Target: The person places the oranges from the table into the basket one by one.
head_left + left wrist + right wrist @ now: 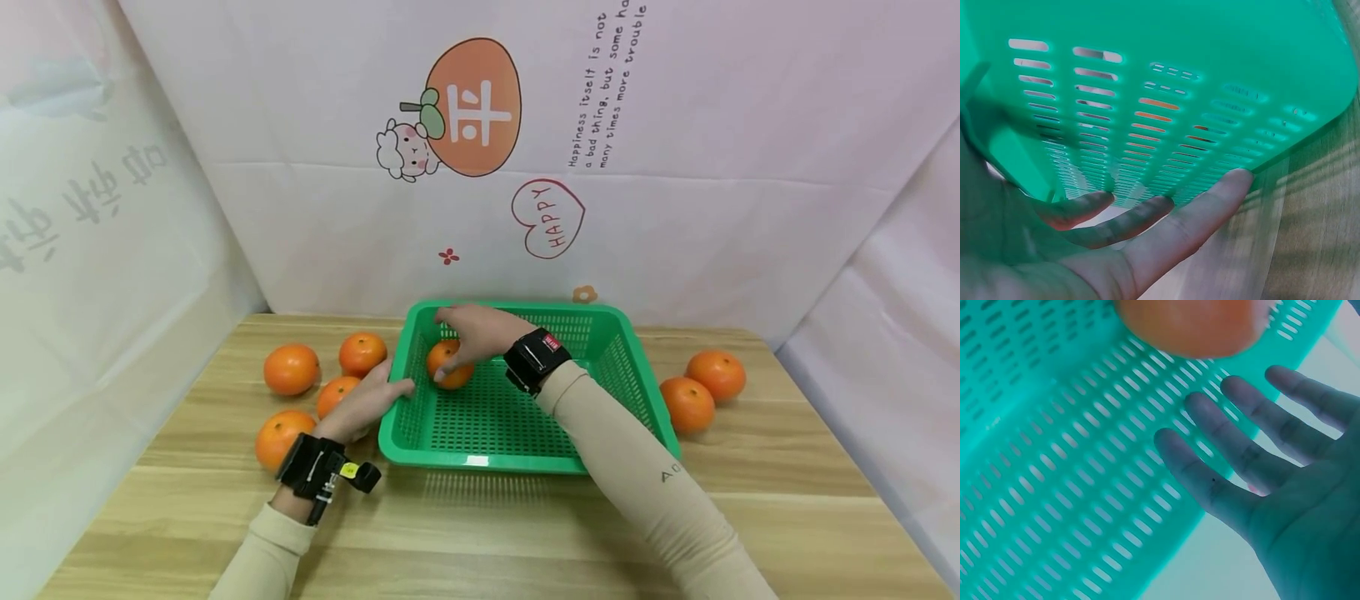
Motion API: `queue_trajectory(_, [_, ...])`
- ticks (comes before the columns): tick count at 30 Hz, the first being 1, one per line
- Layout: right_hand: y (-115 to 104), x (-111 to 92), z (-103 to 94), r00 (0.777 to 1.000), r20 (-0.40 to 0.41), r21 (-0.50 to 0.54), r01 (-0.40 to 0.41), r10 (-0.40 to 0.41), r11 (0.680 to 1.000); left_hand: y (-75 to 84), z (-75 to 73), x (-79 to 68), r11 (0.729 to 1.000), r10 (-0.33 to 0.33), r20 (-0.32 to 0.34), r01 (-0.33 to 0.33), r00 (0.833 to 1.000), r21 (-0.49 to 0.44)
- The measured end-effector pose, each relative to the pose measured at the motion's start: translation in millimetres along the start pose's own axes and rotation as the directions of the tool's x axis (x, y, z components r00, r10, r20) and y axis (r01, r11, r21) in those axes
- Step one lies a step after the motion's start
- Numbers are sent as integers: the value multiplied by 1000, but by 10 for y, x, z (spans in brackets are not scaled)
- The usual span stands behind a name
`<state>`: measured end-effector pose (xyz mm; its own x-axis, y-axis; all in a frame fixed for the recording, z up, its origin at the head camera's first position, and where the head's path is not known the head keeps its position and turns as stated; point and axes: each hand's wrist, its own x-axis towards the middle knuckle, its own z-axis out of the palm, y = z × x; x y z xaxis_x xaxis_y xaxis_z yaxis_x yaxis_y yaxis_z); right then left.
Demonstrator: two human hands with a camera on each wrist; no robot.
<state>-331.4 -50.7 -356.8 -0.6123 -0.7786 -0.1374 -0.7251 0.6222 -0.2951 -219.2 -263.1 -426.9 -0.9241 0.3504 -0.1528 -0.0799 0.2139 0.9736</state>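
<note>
A green slatted plastic basket [480,461] stands on the wooden table. My left hand [367,404] holds its left side, thumb over the rim and fingers along the outside. In the left wrist view those fingers [1179,234] lie against the slotted wall. Inside the basket, near its left end, sits one orange [456,375]. Over it is my right hand [487,329], with the thumb in front of the fruit and the fingers toward the back wall. The right wrist view shows the spread, fairly straight fingers [1210,472] apart from the orange [1194,325].
Several oranges [291,369] lie on the table left of the basket, some close to my left hand and wrist. Two more oranges [686,406] sit just beyond its right side. A printed white cloth [330,242] hangs behind the table [480,550], with pale cloth at both sides.
</note>
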Motion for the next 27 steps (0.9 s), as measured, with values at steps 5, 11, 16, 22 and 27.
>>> queue_trajectory(5, [-20, -92, -87, 999, -34, -9, -20, 20, 1000, 8, 27, -3, 1000, 7, -2, -7, 1000, 7])
queue_trajectory(11, [-29, -276, -175, 998, -68, 14, -12, 13, 1000, 15, 34, -36, 999, 5, -18, -4, 1000, 33])
queue_trajectory(16, [-11, -494, -309, 995, -90, -14, -43, 42, 999, 26, 2, -52, 1000, 7, -17, -7, 1000, 30])
queue_trajectory(22, [38, -728, -443, 993, -97, -29, -70, 66, 997, 58, -2, -62, 1000, -7, -5, 7, 1000, 25])
queue_trajectory(27, [67, -886, -487, 992, -97, -50, -81, 75, 995, 51, 28, -51, 1000, -8, 2, 8, 1000, 9])
